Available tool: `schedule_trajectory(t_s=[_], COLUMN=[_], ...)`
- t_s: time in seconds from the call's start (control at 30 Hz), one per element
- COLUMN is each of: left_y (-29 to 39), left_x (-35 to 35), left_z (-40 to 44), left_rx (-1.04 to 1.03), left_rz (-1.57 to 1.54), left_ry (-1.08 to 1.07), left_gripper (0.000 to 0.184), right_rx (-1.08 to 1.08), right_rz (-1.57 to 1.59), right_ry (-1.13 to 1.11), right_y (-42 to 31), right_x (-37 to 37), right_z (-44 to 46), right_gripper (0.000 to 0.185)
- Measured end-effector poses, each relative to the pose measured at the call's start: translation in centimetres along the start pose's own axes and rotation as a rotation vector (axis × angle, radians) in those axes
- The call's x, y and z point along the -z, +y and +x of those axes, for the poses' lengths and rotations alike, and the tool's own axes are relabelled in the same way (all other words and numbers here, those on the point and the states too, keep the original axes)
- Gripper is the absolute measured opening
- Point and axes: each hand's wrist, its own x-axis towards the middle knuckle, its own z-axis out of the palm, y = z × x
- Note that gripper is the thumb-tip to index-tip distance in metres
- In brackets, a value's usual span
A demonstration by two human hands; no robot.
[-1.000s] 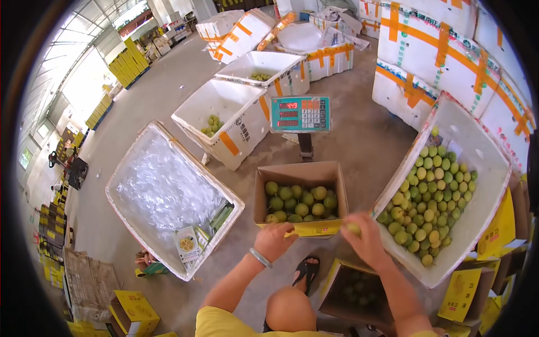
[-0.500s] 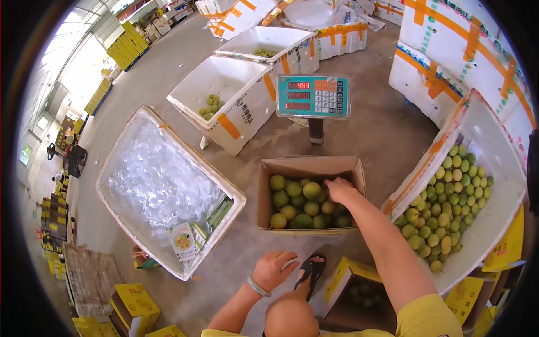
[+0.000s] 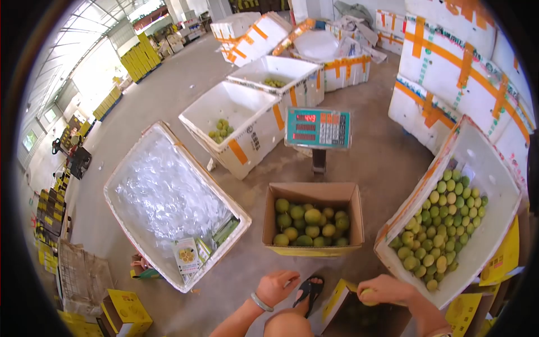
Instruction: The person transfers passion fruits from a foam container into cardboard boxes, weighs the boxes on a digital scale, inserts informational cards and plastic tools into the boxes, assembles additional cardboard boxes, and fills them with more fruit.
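My right hand [image 3: 387, 290] is closed on a yellow-green fruit [image 3: 368, 296], above an open yellow box [image 3: 336, 303] on the floor whose dark inside is hard to make out. My left hand [image 3: 278, 287] holds nothing, its fingers partly curled and apart, in front of the cardboard box. Round green fruits [image 3: 312, 216] fill much of that open cardboard box [image 3: 314, 252], which stands below the scale display [image 3: 318, 128] with lit red digits. To the right, many green and yellowish fruits [image 3: 443, 224] lie in a tilted white foam bin [image 3: 501, 227].
At left stands a foam bin [image 3: 135, 224] of clear plastic packaging and printed cards. Two foam boxes [image 3: 224, 101] with a few fruits sit behind. Taped foam boxes [image 3: 449, 73] are stacked at back right. A yellow box [image 3: 126, 309] lies at lower left.
My right hand has left the cardboard box, moved down to the lower right, and now holds a fruit. The left hand stays near the box's front. The camera view has shifted.
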Motion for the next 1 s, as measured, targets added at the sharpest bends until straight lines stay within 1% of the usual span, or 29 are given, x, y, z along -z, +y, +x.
schedule_trajectory(t_s=[0.07, 0.1, 0.17, 0.2, 0.27, 0.3, 0.33, 0.37, 0.43, 0.47, 0.53, 0.57, 0.6, 0.63, 0.67, 0.7, 0.73, 0.8, 0.83, 0.87, 0.93, 0.97, 1.0], left_y=[0.3, 0.6, 1.0, 1.0, 1.2, 1.4, 1.6, 1.9, 2.7, 2.6, 2.4, 2.4, 2.8, 2.5, 1.4, -1.8, -4.5, -3.6, -3.6, -3.9, -4.4, -3.7, -2.9], left_x=[-0.1, 0.0, 0.1, 0.1, 0.4, 0.6, 0.8, 1.1, 1.6, 1.5, 1.2, 1.4, 2.1, 2.3, 1.7, 0.4, -0.1, 0.6, 0.3, 0.0, 0.2, 0.7, 1.5], left_z=[0.0, 0.1, 0.3, 0.4, 0.8, 1.1, 1.4, 1.8, 2.3, 2.5, 3.2, 4.3, 6.0, 7.3, 8.1, 8.0, 7.4, 6.1, 4.7, 2.5, -1.1, -2.9, -5.1], left_rx=[-0.013, -0.015, -0.021, -0.025, -0.034, -0.066, -0.097, -0.101, -0.045, -0.046, -0.170, -0.279, -0.388, -0.395, -0.405, -0.133, 0.122, 0.137, 0.115, 0.096, 0.112, 0.154, 0.206], left_rz=[0.001, 0.000, -0.002, 0.018, 0.039, 0.059, 0.080, 0.083, 0.133, 0.134, 0.159, 0.297, 0.435, 0.557, 0.675, 0.654, 0.626, 0.713, 0.708, 0.697, 0.668, 0.686, 0.712], left_ry=[0.002, 0.010, 0.020, 0.031, 0.043, 0.058, 0.071, 0.070, -0.003, -0.005, 0.108, 0.202, 0.294, 0.336, 0.369, 0.035, -0.307, -0.489, -0.404, -0.313, -0.224, -0.251, -0.278], left_gripper=[0.008, 0.009, 0.011, 0.011, 0.010, 0.011, 0.011, 0.011, 0.011, 0.011, 0.017, 0.022, 0.026, 0.027, 0.028, 0.023, 0.021, 0.020, 0.016, 0.015, 0.016, 0.017, 0.020], right_rx=[-0.075, -0.103, -0.123, -0.156, -0.210, -0.269, -0.267, -0.314, -0.394, -0.393, -0.501, -0.501, -0.458, -0.415, -0.370, -0.333, -0.312, -0.274, -0.272, -0.302, -0.356, -0.376, -0.390], right_rz=[0.166, 0.167, 0.056, -0.066, -0.222, -0.255, -0.254, -0.306, -0.367, -0.365, -0.295, -0.290, -0.363, -0.432, -0.408, -0.373, -0.341, -0.133, -0.125, -0.073, -0.208, -0.188, -0.269], right_ry=[-0.045, -0.056, -0.086, -0.154, -0.231, -0.333, -0.328, -0.285, -0.234, -0.233, -0.230, -0.229, -0.145, -0.062, -0.032, 0.002, -0.046, -0.159, -0.130, -0.097, 0.211, 0.240, 0.335], right_y=[1.5, 1.8, 1.9, 2.0, 0.6, 2.5, 2.4, 1.9, 1.6, 1.8, 2.9, 3.8, 4.9, 5.3, 5.7, 5.7, 5.0, 5.9, 6.7, 7.3, 8.5, 9.7, 11.1], right_x=[-1.3, -1.8, -3.0, -3.8, -5.1, -6.8, -7.5, -8.2, -8.9, -9.1, -9.8, -10.7, -11.9, -12.8, -13.7, -14.8, -15.2, -17.5, -19.4, -21.5, -24.9, -26.3, -27.7], right_z=[-0.2, -0.2, -0.2, 0.0, -0.6, -0.1, -0.4, -0.8, -1.5, -1.6, -2.0, -2.2, -2.5, -2.7, -2.9, -3.3, -3.7, -3.9, -4.2, -5.1, -6.6, -7.2, -7.7], right_gripper=[0.031, 0.032, 0.036, 0.040, 0.041, 0.049, 0.049, 0.049, 0.050, 0.050, 0.057, 0.057, 0.063, 0.070, 0.075, 0.080, 0.085, 0.090, 0.085, 0.085, 0.060, 0.060, 0.052])
